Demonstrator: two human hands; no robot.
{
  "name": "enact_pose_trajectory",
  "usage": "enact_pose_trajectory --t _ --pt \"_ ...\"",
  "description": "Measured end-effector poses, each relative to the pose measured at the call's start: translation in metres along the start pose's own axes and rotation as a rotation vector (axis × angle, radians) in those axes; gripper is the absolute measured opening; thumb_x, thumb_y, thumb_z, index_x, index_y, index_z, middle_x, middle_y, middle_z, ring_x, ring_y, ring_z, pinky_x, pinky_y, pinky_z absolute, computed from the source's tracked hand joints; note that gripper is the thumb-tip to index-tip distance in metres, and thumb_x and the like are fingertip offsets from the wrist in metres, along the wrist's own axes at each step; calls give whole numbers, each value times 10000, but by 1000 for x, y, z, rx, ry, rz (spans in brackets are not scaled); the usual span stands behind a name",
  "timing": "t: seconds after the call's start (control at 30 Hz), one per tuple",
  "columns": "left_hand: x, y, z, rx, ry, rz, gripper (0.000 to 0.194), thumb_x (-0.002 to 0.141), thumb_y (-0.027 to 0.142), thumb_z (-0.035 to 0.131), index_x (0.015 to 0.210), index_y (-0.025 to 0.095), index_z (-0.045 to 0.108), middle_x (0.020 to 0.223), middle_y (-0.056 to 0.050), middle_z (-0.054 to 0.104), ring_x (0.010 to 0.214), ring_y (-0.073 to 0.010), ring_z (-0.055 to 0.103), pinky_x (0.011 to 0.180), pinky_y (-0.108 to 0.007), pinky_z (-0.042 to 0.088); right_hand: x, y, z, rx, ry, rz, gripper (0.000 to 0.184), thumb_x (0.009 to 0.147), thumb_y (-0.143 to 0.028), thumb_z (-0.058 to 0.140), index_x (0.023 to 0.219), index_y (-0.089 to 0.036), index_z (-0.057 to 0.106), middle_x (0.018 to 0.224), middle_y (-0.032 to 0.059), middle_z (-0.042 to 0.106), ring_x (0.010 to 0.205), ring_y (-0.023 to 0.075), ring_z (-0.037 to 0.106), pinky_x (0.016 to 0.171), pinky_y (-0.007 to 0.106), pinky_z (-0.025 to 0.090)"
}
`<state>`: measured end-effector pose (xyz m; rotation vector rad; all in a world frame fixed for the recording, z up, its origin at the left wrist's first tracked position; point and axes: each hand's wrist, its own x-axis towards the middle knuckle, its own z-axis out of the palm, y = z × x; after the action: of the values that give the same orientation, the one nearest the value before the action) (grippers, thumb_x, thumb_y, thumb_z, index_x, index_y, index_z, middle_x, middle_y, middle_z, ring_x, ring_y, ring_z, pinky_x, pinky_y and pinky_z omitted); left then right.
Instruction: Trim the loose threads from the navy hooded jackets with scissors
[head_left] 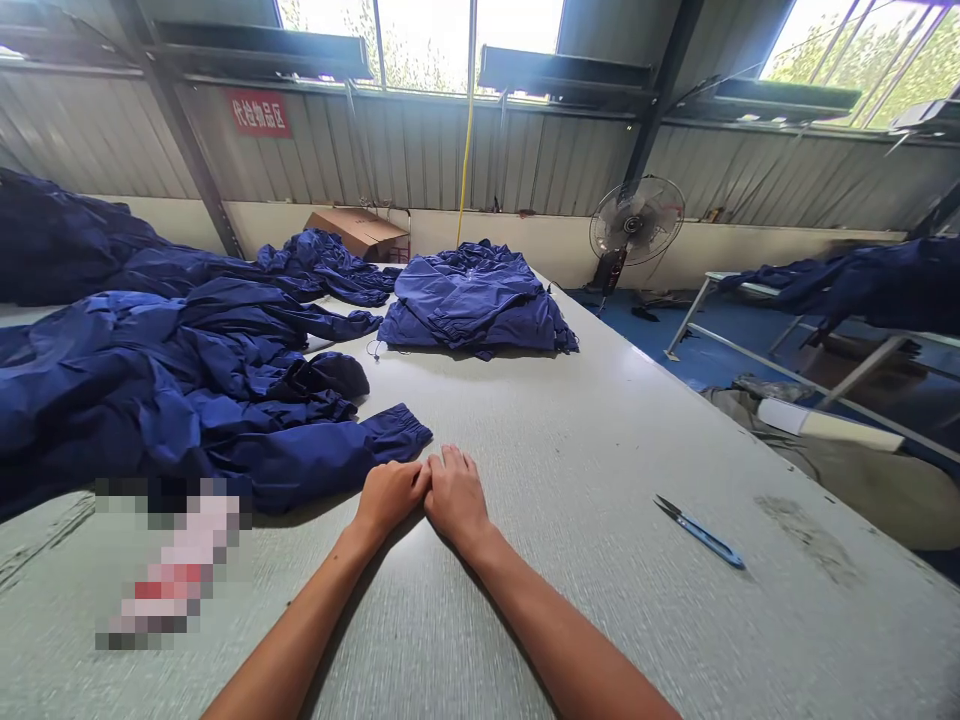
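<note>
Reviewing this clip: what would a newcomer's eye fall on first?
Navy jackets heaped on the left of the long pale table stand out first, with a bundled navy jacket farther along. The left hand and right hand touch at mid-table, and blue-handled snips lie to their right.

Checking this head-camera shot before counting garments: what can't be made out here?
Head view:
- Object on the table: blurred by a mosaic, so unidentifiable.
- Navy jacket heap: cut off by the left edge.
- Navy garment on the right: cut off by the right edge.
</note>
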<state>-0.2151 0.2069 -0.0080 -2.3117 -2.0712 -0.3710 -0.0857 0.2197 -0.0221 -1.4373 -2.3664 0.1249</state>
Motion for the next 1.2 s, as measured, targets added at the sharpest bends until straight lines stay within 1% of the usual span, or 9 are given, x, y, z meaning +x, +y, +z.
enact_pose_trajectory --t 0.33,0.57,0.7,0.77,0.87,0.97,1.07,1.13,1.2 --pt "0 -1 -1 -7 -22 -19 507 991 378 338 780 196 762 863 -120 788 784 -251 727 628 -294 370 -1 -1 0 0 -3 -5 362 953 -189 412 1249 -125 611 1429 213 527 1364 306 432 1123 478 284" --pt "2 -5 6 -23 -20 -6 512 995 379 330 772 194 752 837 -125 781 762 -246 722 630 -288 381 -1 0 4 -15 -8 6 364 973 -224 407 1262 -126 605 1437 197 525 1376 300 427 1142 455 278" --pt "-2 2 -1 -35 -13 20 482 998 332 333 773 176 729 804 -130 765 727 -242 712 632 -290 404 -1 -3 -3 -19 -23 25 360 986 -214 407 1269 -113 604 1438 202 526 1380 294 435 1141 460 303" --pt "-14 8 -7 -44 10 48 439 997 291 333 819 167 714 830 -128 753 768 -243 705 676 -303 439 -5 -2 -11 -19 -34 5 350 986 -209 439 1283 -112 596 1443 201 521 1376 283 444 1132 454 333" --pt "-51 14 -12 -62 63 110 325 976 252 379 970 170 694 979 -123 728 945 -250 676 839 -343 477 -24 4 -22 -25 -42 -53 312 981 -259 534 1266 -153 601 1400 144 561 1293 268 524 1071 472 420" --pt "-104 15 -9 -83 102 149 315 962 250 421 1168 192 653 1225 -116 674 1159 -248 610 1012 -379 442 -60 9 -30 -42 -11 -77 342 957 -339 606 1259 -178 591 1328 99 586 1160 253 599 970 491 505" --pt "-149 14 -6 -97 126 112 382 967 242 411 1290 178 604 1395 -136 591 1314 -279 524 1103 -450 389 -98 7 -34 -61 38 -49 350 958 -344 606 1268 -184 581 1312 98 587 1120 244 613 937 473 528" --pt "-166 15 -5 -105 137 73 396 966 233 405 1299 164 607 1408 -148 586 1327 -293 520 1113 -481 384 -116 3 -36 -71 60 -29 347 958 -343 606 1266 -183 582 1308 98 589 1116 243 615 933 470 530" --pt "-172 16 -7 -117 146 45 401 955 216 412 1294 162 619 1397 -141 600 1315 -288 537 1114 -474 391 -124 -1 -39 -81 72 -19 343 958 -342 605 1261 -183 585 1302 97 592 1110 240 617 928 466 533"
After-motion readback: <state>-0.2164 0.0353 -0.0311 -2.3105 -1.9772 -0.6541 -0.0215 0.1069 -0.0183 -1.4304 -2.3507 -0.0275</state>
